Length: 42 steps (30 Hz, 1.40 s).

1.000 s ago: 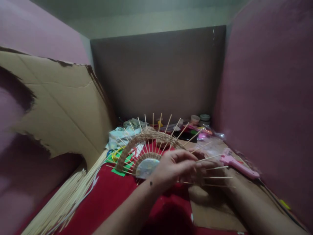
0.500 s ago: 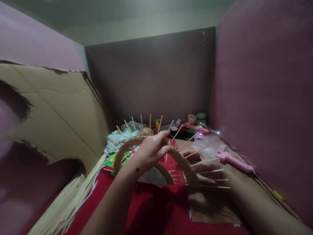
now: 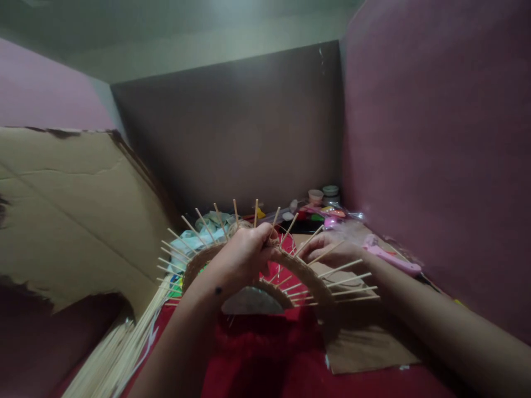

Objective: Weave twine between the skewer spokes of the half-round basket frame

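Note:
A brown woven arch (image 3: 299,268) stands in front of me, with several thin wooden sticks (image 3: 341,269) fanning out from its curved rim. My left hand (image 3: 248,253) is closed over the top of the arch, thumb and fingers gripping the weave between the sticks. Just right of it, my right hand (image 3: 332,249) is among the right-side sticks, fingers bent together. Sticks partly cover those fingertips, and whatever they pinch is too small to make out. Within the arch's opening shows a pale half-round piece (image 3: 252,301).
A bundle of long sticks (image 3: 105,354) lies at left beside a torn cardboard sheet (image 3: 70,215). Red cloth (image 3: 265,354) and a flat cardboard piece (image 3: 369,342) lie in front. At right are a pink glue gun (image 3: 392,258) and small tubs (image 3: 315,196).
My right hand has moved up and left along the sticks, closer to my left hand. My left hand keeps hold of the woven arch. The view has shifted slightly right.

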Each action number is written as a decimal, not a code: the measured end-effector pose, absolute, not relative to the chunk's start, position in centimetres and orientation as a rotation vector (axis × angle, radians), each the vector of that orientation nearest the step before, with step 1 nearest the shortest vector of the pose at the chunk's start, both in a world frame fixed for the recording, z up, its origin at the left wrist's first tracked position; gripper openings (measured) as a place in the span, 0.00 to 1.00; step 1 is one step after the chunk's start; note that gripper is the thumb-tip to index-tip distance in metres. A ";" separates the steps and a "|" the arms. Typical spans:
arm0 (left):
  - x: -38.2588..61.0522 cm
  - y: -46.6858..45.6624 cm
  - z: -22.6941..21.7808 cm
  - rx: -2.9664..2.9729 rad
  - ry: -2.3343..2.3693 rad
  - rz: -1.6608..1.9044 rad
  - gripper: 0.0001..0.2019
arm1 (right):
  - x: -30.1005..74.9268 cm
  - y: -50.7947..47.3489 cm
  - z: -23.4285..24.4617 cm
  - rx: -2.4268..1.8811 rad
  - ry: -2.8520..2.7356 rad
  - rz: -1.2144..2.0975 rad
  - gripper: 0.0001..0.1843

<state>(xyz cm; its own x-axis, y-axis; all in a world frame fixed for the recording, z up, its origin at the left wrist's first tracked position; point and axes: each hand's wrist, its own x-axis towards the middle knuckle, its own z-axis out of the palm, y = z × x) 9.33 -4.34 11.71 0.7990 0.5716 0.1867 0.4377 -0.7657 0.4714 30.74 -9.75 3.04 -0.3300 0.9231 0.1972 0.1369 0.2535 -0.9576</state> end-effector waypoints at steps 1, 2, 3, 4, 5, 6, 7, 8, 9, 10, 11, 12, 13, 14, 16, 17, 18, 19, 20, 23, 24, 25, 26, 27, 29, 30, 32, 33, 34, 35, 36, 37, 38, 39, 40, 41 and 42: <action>9.4 -4.3 11.7 2.563 0.749 0.419 0.04 | 30.9 -9.5 3.3 -0.996 -1.670 1.186 0.10; 9.4 -4.3 11.6 2.553 0.737 0.387 0.05 | 31.2 -9.2 3.7 -1.005 -1.666 1.204 0.09; 9.5 -4.2 11.5 2.546 0.730 0.360 0.05 | 31.4 -9.1 4.1 -1.014 -1.669 1.213 0.09; 9.6 -4.1 11.3 2.545 0.726 0.341 0.06 | 31.6 -9.0 4.5 -1.015 -1.679 1.208 0.08; 9.8 -4.0 11.2 2.550 0.721 0.332 0.06 | 31.8 -8.9 4.9 -1.003 -1.691 1.190 0.08; 10.0 -3.8 11.0 2.561 0.712 0.336 0.06 | 32.0 -9.0 5.3 -0.983 -1.700 1.165 0.08; 10.2 -3.7 10.9 2.575 0.706 0.352 0.07 | 32.1 -9.0 5.6 -0.956 -1.706 1.129 0.07; 10.4 -3.7 10.8 2.586 0.705 0.369 0.07 | 32.2 -9.1 5.9 -0.930 -1.711 1.085 0.07; 10.6 -3.6 10.7 2.595 0.708 0.378 0.07 | 32.3 -9.3 6.2 -0.908 -1.718 1.041 0.06; 10.7 -3.6 10.6 2.599 0.715 0.381 0.07 | 32.3 -9.4 6.5 -0.894 -1.735 0.998 0.06; 10.8 -3.7 10.5 2.600 0.728 0.379 0.07 | 32.3 -9.5 6.7 -0.896 -1.770 0.950 0.06; 10.9 -3.7 10.4 2.600 0.739 0.373 0.07 | 32.3 -9.6 7.0 -0.906 -1.821 0.887 0.06; 11.0 -3.8 10.4 2.603 0.746 0.372 0.07 | 32.4 -9.8 7.2 -0.926 -1.883 0.805 0.07; 11.1 -3.8 10.3 2.608 0.747 0.376 0.06 | 32.4 -9.9 7.5 -0.958 -1.946 0.696 0.07; 11.2 -3.8 10.1 2.620 0.747 0.401 0.06 | 32.6 -10.3 8.1 -1.029 -2.026 0.428 0.09; 11.2 -3.8 10.0 2.620 0.748 0.414 0.05 | 32.7 -10.5 8.3 -1.054 -2.033 0.302 0.09; 11.3 -3.7 9.9 2.617 0.750 0.426 0.05 | 32.9 -10.7 8.5 -1.072 -2.022 0.202 0.10; 11.3 -3.6 9.8 2.612 0.755 0.439 0.05 | 33.0 -10.9 8.7 -1.082 -1.999 0.128 0.10; 11.4 -3.5 9.7 2.607 0.765 0.454 0.05 | 33.1 -11.0 8.8 -1.076 -1.968 0.076 0.09; 11.6 -3.3 9.7 2.608 0.814 0.514 0.05 | 33.2 -11.2 9.0 -1.025 -1.870 0.020 0.08; 11.6 -3.3 9.8 2.612 0.830 0.528 0.05 | 33.1 -11.3 9.0 -1.005 -1.842 0.013 0.08; 11.7 -3.3 9.8 2.618 0.841 0.537 0.05 | 33.0 -11.3 9.0 -0.985 -1.822 0.004 0.08; 11.7 -3.4 9.8 2.625 0.850 0.540 0.05 | 32.8 -11.2 9.0 -0.969 -1.810 -0.009 0.07; 11.8 -3.4 9.8 2.633 0.856 0.536 0.04 | 32.6 -11.2 9.0 -0.957 -1.804 -0.026 0.07; 11.8 -3.6 9.8 2.652 0.854 0.528 0.05 | 32.1 -11.1 9.0 -0.935 -1.797 -0.042 0.07; 11.8 -3.7 9.8 2.662 0.851 0.524 0.05 | 31.9 -11.1 9.0 -0.924 -1.791 -0.033 0.07; 11.9 -3.7 9.8 2.686 0.850 0.512 0.05 | 31.5 -11.1 9.0 -0.903 -1.765 0.002 0.08; 11.9 -3.7 9.7 2.698 0.856 0.504 0.05 | 31.3 -11.1 9.0 -0.896 -1.747 0.013 0.08; 11.9 -3.6 9.7 2.707 0.866 0.495 0.05 | 31.2 -11.2 9.0 -0.893 -1.729 0.013 0.08; 11.9 -3.5 9.7 2.712 0.875 0.487 0.04 | 31.1 -11.3 9.0 -0.893 -1.715 0.004 0.08; 11.9 -3.4 9.7 2.710 0.880 0.484 0.04 | 31.0 -11.4 9.0 -0.894 -1.705 -0.008 0.08; 11.9 -3.3 9.6 2.704 0.875 0.490 0.04 | 30.9 -11.4 9.0 -0.893 -1.702 -0.020 0.08; 11.9 -3.3 9.5 2.694 0.860 0.503 0.03 | 30.8 -11.5 9.1 -0.891 -1.709 -0.027 0.08; 11.9 -3.4 9.5 2.683 0.839 0.518 0.03 | 30.7 -11.5 9.1 -0.888 -1.722 -0.024 0.08; 11.9 -3.5 9.4 2.675 0.818 0.529 0.02 | 30.7 -11.5 9.2 -0.886 -1.735 -0.009 0.09; 12.0 -3.6 9.4 2.672 0.802 0.528 0.02 | 30.7 -11.4 9.2 -0.883 -1.741 0.021 0.09; 12.0 -3.8 9.3 2.675 0.788 0.517 0.03 | 30.8 -11.3 9.1 -0.880 -1.740 0.073 0.08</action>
<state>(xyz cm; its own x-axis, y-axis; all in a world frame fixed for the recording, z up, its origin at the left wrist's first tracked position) 11.96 -3.75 9.32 0.7841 0.5670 0.2524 0.4574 -0.8028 0.3825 30.83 -11.27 9.13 -0.0924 0.5862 0.8049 0.5163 0.7193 -0.4647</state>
